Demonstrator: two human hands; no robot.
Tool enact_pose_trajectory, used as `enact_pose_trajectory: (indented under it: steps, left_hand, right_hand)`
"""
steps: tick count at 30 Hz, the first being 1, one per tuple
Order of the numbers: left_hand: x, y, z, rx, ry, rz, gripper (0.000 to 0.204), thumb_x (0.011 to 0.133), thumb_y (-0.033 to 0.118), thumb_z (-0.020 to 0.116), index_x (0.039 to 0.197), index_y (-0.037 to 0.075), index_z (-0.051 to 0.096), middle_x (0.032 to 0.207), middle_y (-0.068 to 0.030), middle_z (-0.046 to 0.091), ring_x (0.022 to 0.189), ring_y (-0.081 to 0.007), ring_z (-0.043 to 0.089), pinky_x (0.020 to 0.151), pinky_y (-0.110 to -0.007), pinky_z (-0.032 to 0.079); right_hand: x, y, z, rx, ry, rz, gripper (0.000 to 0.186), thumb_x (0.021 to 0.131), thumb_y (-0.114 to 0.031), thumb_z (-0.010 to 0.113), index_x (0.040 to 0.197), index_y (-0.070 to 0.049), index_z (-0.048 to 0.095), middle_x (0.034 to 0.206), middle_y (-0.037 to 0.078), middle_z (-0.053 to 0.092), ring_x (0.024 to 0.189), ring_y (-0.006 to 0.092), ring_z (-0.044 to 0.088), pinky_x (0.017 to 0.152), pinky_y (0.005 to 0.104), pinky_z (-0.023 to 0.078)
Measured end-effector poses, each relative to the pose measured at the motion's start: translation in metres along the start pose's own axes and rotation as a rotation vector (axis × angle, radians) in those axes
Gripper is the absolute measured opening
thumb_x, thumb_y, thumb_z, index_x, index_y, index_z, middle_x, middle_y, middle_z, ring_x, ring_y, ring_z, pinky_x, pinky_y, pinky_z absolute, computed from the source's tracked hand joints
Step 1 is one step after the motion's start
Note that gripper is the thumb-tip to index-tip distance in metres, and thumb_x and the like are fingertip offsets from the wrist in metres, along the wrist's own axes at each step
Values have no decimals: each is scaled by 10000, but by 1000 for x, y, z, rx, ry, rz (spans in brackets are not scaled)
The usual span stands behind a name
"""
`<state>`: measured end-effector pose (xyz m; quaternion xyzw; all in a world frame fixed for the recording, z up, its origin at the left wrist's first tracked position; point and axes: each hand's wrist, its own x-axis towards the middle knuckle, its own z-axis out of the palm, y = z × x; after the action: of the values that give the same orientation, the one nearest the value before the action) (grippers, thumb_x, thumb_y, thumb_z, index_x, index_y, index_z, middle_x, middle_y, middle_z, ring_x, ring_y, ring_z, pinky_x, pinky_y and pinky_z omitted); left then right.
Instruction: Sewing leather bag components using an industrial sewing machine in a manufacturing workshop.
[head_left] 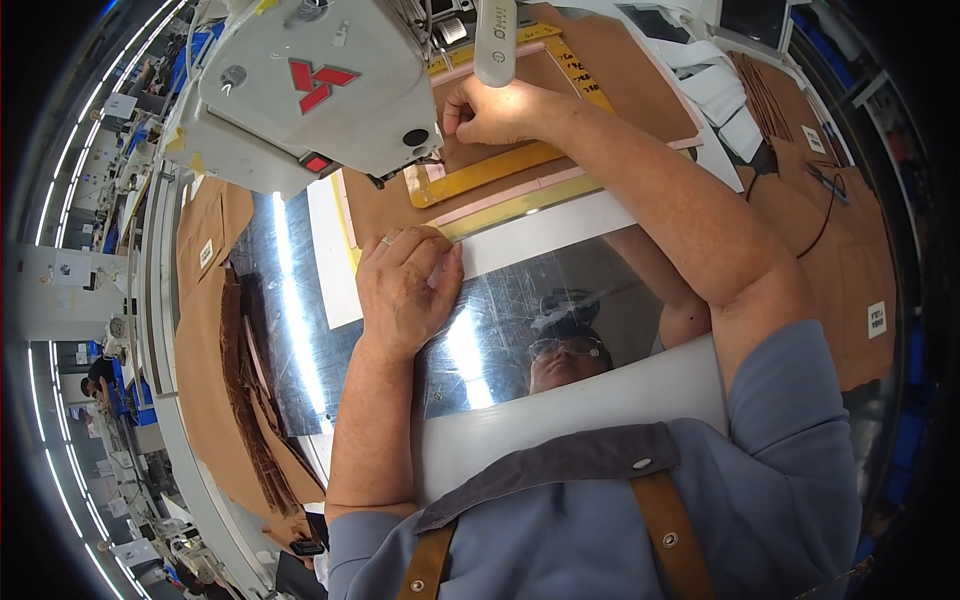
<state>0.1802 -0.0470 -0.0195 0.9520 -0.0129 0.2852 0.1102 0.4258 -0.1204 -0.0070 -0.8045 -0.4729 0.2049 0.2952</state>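
The left forearm rises straight, its hand loosely curled at the near edge of a smooth brown sheet; whether it grips anything, I cannot tell. Farther off, a yellow frame lies on the sheet, beside the sewing machine. The right arm bends across, its hand over the frame, fingers bent inward, their grip unclear.

Blue-grey short sleeves, brown straps, ring
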Motion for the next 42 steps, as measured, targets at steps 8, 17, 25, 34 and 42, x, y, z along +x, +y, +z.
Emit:
enact_pose_trajectory:
  steps: [8,17,25,34,42]
  left_hand:
    - [-1,2,1,-11,-24,22,61,813,50,748,845,41,697,890,-103,706,804,-313,661,738,-406,484]
    - [-3,4,-2,-3,10,52,41,835,58,725,843,39,689,885,-99,705,784,-301,653,728,-411,467]
    - [0,4,4,-8,41,67,47,840,60,725,832,42,682,872,-93,699,756,-300,635,709,-402,457]
    - [-6,9,7,22,71,99,46,832,64,737,835,59,691,879,-80,710,760,-279,653,703,-394,455]
    - [14,54,0,-172,7,207,275,776,151,825,1012,60,718,1046,-103,724,879,-305,696,757,-395,550]
  right_hand:
    - [-9,17,17,-159,221,-154,322,802,-371,825,925,-95,713,879,95,734,852,265,717,785,385,569]
    - [-107,73,-92,-297,433,-28,216,861,-305,758,949,-109,741,890,109,744,829,300,725,745,413,559]
    - [-248,196,-193,-751,639,517,253,811,-260,704,876,-24,765,890,222,737,879,380,722,811,478,573]
    - [-259,227,-189,-716,864,588,132,816,-167,679,853,-81,772,872,176,737,831,371,715,769,457,563]
    - [-215,51,-106,151,519,105,231,936,-225,723,949,5,727,776,48,710,682,116,683,621,264,528]
